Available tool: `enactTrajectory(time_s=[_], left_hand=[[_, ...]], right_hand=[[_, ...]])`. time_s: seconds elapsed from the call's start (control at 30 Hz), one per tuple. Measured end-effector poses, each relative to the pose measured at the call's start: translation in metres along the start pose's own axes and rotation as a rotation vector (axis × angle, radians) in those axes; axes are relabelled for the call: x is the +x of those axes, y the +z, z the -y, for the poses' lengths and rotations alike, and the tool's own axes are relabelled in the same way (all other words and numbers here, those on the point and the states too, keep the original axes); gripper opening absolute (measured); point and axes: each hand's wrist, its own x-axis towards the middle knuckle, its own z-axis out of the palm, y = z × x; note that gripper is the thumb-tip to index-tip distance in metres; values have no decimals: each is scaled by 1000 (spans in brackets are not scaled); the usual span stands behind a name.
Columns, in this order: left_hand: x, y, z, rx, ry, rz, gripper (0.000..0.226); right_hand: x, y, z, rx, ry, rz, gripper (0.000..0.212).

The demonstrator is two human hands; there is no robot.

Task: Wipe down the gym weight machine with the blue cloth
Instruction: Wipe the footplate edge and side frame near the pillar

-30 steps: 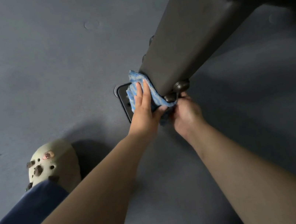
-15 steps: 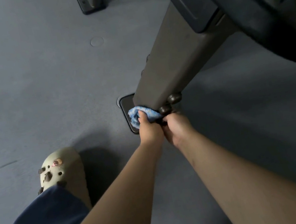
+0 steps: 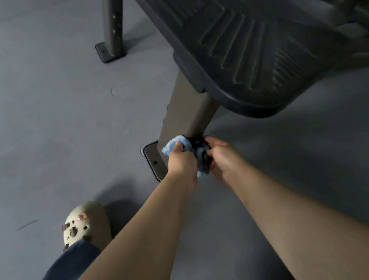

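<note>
Left hand [image 3: 181,162] grip: fingers curled tight around the bunched blue cloth [image 3: 180,145], pressing it against the foot of the machine leg [image 3: 186,113], frame centre. Right hand [image 3: 223,157] grip: fingers curled on the cloth's dark hanging end. Base plate [image 3: 154,161] just left of the hands. Ribbed footplate [image 3: 247,40] upper right. Clog [image 3: 87,225] lower left on the floor [image 3: 30,116].
</note>
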Motion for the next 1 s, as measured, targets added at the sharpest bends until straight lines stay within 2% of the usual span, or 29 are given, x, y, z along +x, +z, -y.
enactTrajectory(time_s=[0.1,0.2,0.33,0.37,0.43,0.5,0.6,0.7,0.83,0.9,1.0], left_hand=[[-25,8,-17,-39,106,161,44],[-52,17,-32,-21,123,286,54],[-92,25,-37,31,134,290,30],[-104,27,-36,60,160,268,29],[-127,29,-34,72,171,229,45],[-145,31,-32,86,162,230,32],[-168,35,-31,129,107,209,25],[-180,38,-25,249,43,209,40],[-187,36,-23,322,40,318,38],[-186,33,-19,393,84,331,43],[-176,33,-12,510,200,345,62]], right_hand=[[-25,-9,26,106,31,10,36],[-48,-21,47,169,-87,108,48],[-84,-40,63,212,-138,150,51],[-93,-44,65,227,-133,131,51],[-113,-51,68,263,-93,118,47],[-129,-57,69,276,-89,120,43],[-138,-71,66,149,-166,97,49],[-142,-84,59,-57,-175,24,56],[-145,-89,52,-175,-177,-56,65],[-141,-89,47,-172,-162,-72,54],[-136,-91,45,-184,-185,-136,42]])
